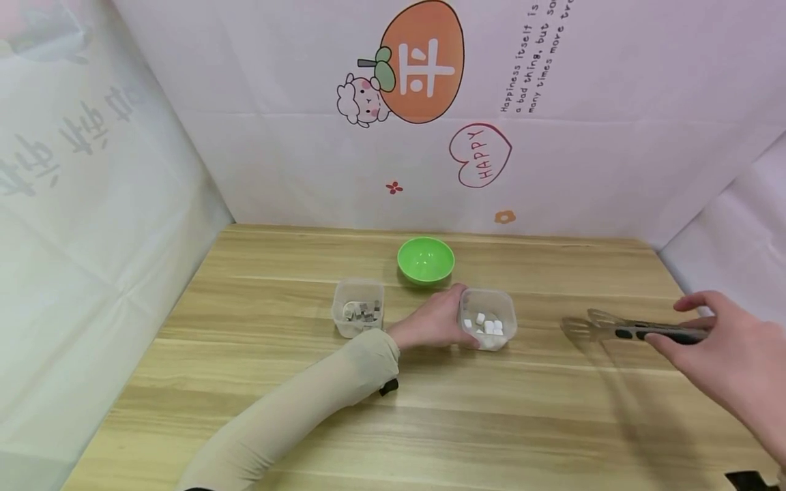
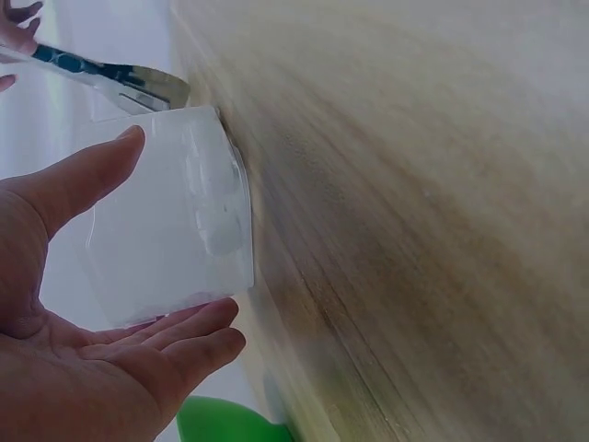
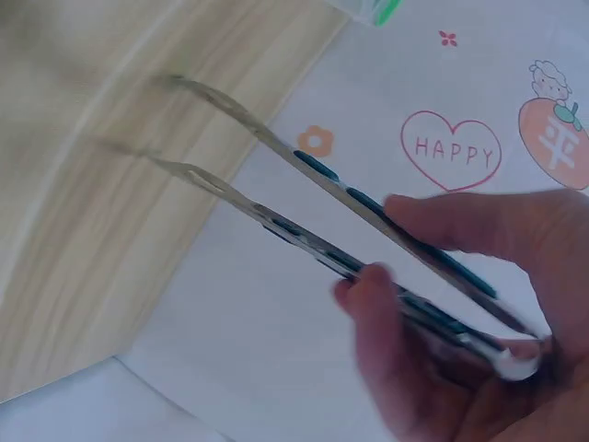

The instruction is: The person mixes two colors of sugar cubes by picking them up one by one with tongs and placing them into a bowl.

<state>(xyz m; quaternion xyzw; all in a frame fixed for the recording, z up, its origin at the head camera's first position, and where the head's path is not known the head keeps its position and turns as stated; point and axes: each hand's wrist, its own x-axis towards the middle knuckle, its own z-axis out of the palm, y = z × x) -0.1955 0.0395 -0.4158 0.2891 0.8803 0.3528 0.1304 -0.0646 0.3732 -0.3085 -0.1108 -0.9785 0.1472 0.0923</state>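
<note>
My left hand (image 1: 434,319) grips a clear plastic container (image 1: 511,308) holding several white cubes (image 1: 489,326). In the left wrist view, the thumb lies along one side of the container's wall (image 2: 170,203), with the fingers across the opposite side. To the right, my right hand (image 1: 731,354) holds metal tongs (image 1: 669,333) with dark grips above the table. Thumb and fingers lie on opposite arms of the tongs (image 3: 267,138) in the right wrist view. Their two arms stand apart with nothing between the tips, which point left toward the container.
A second clear container (image 1: 338,317) with several greyish cubes stands to the left, near my left forearm. Behind the two containers sits a green bowl (image 1: 426,262). The wooden table (image 1: 491,423) ends at a printed white cloth (image 1: 295,164) at the back.
</note>
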